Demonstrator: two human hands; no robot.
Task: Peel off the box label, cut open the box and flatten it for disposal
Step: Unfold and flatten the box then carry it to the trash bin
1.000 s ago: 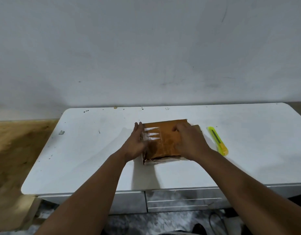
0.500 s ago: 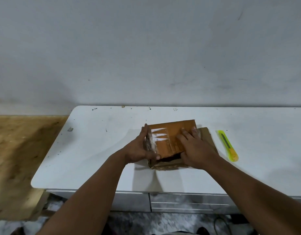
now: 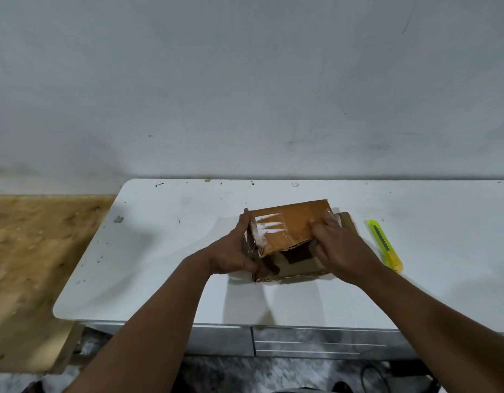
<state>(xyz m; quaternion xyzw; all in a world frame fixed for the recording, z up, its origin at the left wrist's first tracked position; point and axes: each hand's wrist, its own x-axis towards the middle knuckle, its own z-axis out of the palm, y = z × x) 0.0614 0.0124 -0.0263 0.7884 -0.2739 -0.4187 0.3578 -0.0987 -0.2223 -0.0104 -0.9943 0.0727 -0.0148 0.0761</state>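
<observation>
Holding: one cardboard box (image 3: 290, 239) in the middle of the white surface (image 3: 160, 251), top flap lifted, front side gaping.
Box inside: dark gap under the raised flap; a dark patch shows there, can't tell what it is, no contents made out.
Flap: orange-brown, tilted up at the near edge, shiny clear tape w/ white label scraps at its left end.
L hand (image 3: 233, 251): grip curled round the box's left end, thumb at the near corner, fingers up the left side.
R hand (image 3: 338, 248): fingers laid fairly straight on the flap's right part, pressing it; not curled round anything.
Cutter (image 3: 384, 245): one yellow-green utility knife lying on the surface right of the box, apart from it, near the R hand but untouched.
Count: 1 box, 1 cutter, 2 hands.
Other: grey wall behind the box; wooden floor left of it; drawers below the surface's near edge.
Vs 0.5 s ago: flap's near edge raised further, gap under it wider; L thumb lower on the near corner; cutter unmoved.
</observation>
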